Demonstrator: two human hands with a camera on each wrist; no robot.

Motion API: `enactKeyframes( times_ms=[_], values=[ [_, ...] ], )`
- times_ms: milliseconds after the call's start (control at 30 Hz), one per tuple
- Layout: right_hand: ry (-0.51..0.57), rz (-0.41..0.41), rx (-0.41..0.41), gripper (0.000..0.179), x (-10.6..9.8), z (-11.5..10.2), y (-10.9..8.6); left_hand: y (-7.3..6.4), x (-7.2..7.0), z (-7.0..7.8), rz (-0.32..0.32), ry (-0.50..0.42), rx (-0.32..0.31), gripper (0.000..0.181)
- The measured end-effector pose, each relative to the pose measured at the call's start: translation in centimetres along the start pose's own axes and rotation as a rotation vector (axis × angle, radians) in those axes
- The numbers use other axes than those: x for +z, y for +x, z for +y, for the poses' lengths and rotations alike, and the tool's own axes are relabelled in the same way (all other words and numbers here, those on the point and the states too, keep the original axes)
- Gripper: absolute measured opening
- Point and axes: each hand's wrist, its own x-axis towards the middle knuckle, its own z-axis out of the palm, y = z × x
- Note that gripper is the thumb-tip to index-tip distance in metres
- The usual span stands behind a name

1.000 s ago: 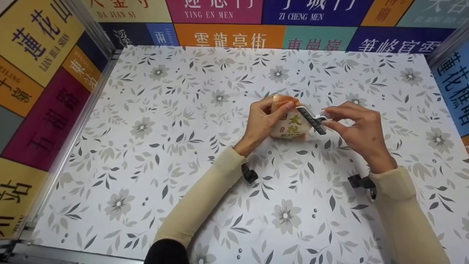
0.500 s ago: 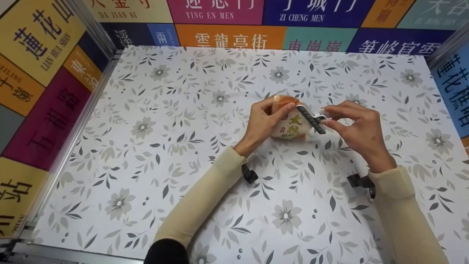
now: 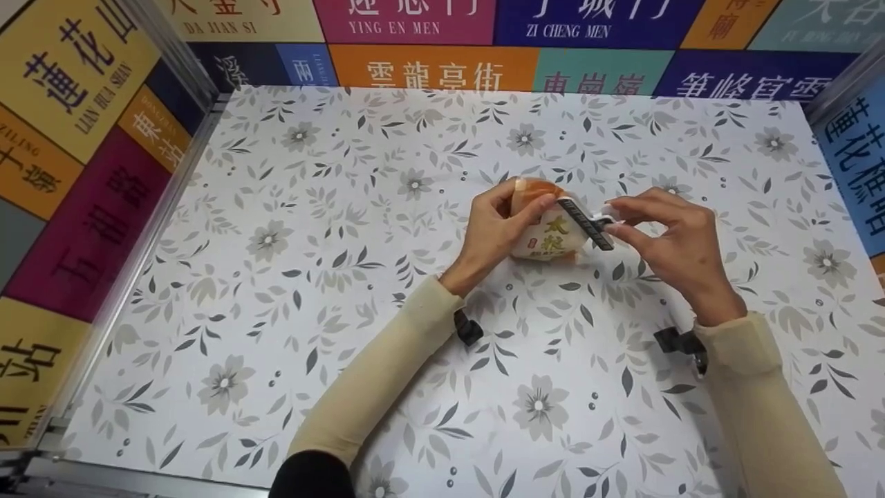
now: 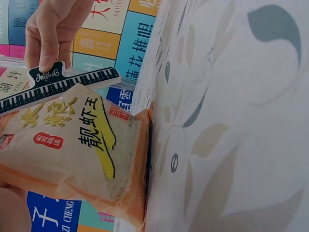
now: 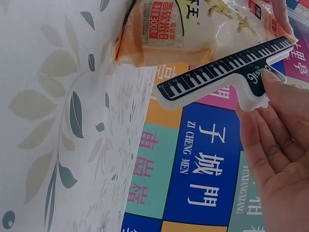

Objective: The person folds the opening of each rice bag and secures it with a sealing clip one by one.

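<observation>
A small clear-and-orange bag of rice [image 3: 551, 240] stands on the table, right of the middle in the head view. My left hand [image 3: 492, 225] grips its upper left side, thumb across the front near the top. My right hand [image 3: 681, 242] pinches the white handle of a bag clip [image 3: 584, 223] between thumb and fingers. Black-and-white piano keys and the word "Music" decorate this clip [image 4: 58, 88]. Its long bar lies slanted along the bag's upper right edge, one end right at my left thumb. In the right wrist view the bar overlaps the edge of the rice bag [image 5: 207, 34].
A white cloth with grey flowers and leaves covers the table [image 3: 276, 332]. Coloured panels with large lettering [image 3: 429, 69] wall in the back and both sides. A metal frame rail [image 3: 138, 249] runs along the left edge.
Both hands and the rice bag keep almost the same place. The lower end of the clip has risen very slightly.
</observation>
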Motion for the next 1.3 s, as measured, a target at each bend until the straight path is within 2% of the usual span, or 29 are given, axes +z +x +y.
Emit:
enactKeyframes(
  times_ms=[367, 633, 867, 1300],
  values=[
    [0.012, 0.007, 0.016, 0.034, 0.16, -0.04, -0.08, -0.20, -0.69, -0.25, 0.002, 0.052, 0.067, 0.019],
    [0.008, 0.013, 0.018, 0.034, 0.20, -0.24, -0.06, -0.17, -0.92, -0.19, 0.022, 0.080, 0.048, 0.022],
    [0.020, 0.008, 0.000, 0.033, 0.24, -0.16, 0.13, -0.19, -0.96, -0.17, 0.038, 0.068, 0.028, 0.023],
    [0.060, 0.042, -0.023, 0.035, 0.52, -0.02, 0.27, -0.04, -0.85, -0.23, 0.055, 0.105, 0.064, 0.019]
  ],
)
